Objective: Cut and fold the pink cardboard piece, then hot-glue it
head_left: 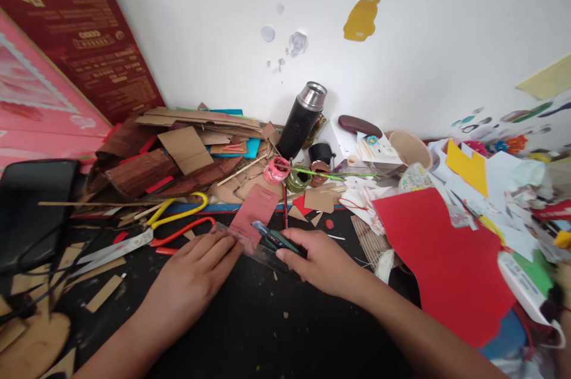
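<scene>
- Head view: your left hand lies flat, fingers pressed together, pinning the clear ruler over the reddish card on the black tabletop; its fingertips sit just beside the cutting edge, so a slip could nick them
- Your right hand pinches the craft knife against the ruler; uneven pressure may shift the ruler and spoil the cut
- Scissors lie near your left wrist and could snag
</scene>
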Demonstrator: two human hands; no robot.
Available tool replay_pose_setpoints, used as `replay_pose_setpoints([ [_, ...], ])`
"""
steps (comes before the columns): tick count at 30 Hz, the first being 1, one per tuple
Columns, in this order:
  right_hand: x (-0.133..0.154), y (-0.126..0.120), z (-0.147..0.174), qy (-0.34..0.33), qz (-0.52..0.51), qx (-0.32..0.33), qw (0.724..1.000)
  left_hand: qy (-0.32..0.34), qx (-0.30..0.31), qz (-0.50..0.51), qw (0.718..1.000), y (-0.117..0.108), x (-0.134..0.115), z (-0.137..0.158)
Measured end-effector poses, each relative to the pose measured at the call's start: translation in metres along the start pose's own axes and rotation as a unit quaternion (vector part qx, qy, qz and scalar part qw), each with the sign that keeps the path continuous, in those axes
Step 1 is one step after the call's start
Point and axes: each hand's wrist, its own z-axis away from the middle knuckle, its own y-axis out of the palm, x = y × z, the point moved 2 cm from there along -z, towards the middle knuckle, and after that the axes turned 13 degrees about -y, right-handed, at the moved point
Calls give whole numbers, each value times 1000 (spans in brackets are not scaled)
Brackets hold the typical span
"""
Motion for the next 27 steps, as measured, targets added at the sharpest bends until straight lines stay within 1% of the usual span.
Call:
replay_pose_setpoints([
  [3,4,-4,2,-8,25,6,1000,-6,4,3,1000,1,0,1],
  [7,11,-9,1,-19,92,29,995,-15,8,21,1000,4,1,2],
  [10,16,-9,-1,-30,146,54,987,-9,-2,24,1000,5,1,3],
  [15,22,-6,-6,-42,223,74,971,-14,-4,32,999,4,0,1],
  [19,29,-6,-10,-51,257,80,962,-5,-13,16,1000,5,0,-1],
  [23,36,-5,-14,-57,284,99,952,1,-8,14,1000,7,1,1],
  [27,40,-4,-17,-47,300,109,947,-15,5,17,1000,10,0,3],
])
